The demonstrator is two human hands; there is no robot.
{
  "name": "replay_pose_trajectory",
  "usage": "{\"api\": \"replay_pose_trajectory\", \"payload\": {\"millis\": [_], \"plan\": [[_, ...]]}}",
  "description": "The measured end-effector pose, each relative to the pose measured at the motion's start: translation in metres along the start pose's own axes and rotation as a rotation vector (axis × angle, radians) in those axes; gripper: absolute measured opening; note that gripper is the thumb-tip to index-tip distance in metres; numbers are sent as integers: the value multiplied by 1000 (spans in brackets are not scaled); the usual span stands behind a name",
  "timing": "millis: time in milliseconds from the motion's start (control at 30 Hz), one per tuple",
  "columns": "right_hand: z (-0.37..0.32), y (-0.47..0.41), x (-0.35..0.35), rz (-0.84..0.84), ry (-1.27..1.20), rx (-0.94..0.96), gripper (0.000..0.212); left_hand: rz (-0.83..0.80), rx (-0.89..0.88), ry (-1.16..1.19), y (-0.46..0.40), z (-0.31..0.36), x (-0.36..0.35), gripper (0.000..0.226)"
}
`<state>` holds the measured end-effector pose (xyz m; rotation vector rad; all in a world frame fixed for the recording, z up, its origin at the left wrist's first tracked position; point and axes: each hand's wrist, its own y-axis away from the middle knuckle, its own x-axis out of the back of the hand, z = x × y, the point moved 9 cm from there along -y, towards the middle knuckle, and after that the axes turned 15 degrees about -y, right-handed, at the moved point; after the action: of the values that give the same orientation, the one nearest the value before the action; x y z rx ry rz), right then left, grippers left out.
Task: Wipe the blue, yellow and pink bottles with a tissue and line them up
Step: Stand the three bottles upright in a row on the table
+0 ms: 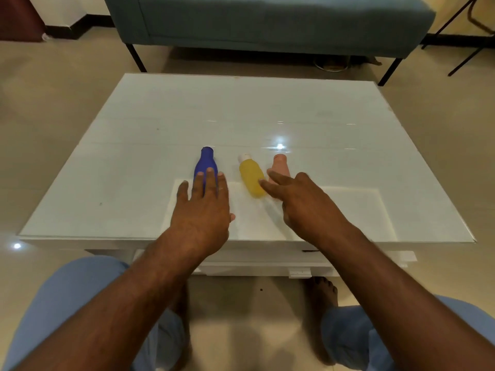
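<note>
Head view, bench: the bench (134,167) is a low white rectangle with a glossy glass-like top that throws back bright spots of light; a drawer front shows under its near edge.
Head view, tissue: a thin white tissue (348,212) lies flat as a wide rectangle on the near half of the bench, reaching under both hands.
Head view, blue bottle: the blue bottle (205,163) lies on its side, smooth and matte, its body tapering to a narrow neck that points away from the person; its lower half is hidden by fingers.
Head view, yellow bottle: the yellow bottle (250,175) lies just right of the blue one, a rounded oblong with a pale cap at the far end, tilted slightly leftward; its base rests on the tissue.
Head view, pink bottle: the pink bottle (280,164) lies right of the yellow one, a soft cone narrowing to a rounded cap.
Head view, left grip: the left hand (203,207) lies palm down with straight spread fingers resting on the blue bottle, clasping nothing.
Head view, right grip: the right hand (305,202) reaches with loosely extended fingers, their tips touching the yellow and pink bottles, closed round neither.
Head view, surroundings: a grey-blue fabric sofa (267,20) on thin dark legs stands beyond the bench on a beige tiled floor (53,103).
</note>
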<state>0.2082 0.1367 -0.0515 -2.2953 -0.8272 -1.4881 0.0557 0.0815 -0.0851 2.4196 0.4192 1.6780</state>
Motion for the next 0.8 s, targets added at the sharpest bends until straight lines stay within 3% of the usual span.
{"api": "replay_pose_trajectory", "payload": {"millis": [167, 267, 500, 600, 733, 800], "plan": [[-8, -8, -21, -77, 1, 18, 65, -112, -14, 61, 0, -10, -19, 83], [-3, -15, -31, -149, 42, -72, 73, -103, -14, 52, -6, -9, -21, 83], [-11, -21, -44, -241, 143, -55, 72, -86, -3, 29, -11, -8, -22, 82], [-6, -19, -33, -176, 19, -104, 66, -45, 5, 45, -11, -8, -17, 82], [1, -8, -1, -14, 163, -46, 58, 89, -80, 58, -14, 12, 2, 81], [11, -4, 3, -10, 218, -76, 53, 130, -160, 57, -17, 31, 7, 79]]}}
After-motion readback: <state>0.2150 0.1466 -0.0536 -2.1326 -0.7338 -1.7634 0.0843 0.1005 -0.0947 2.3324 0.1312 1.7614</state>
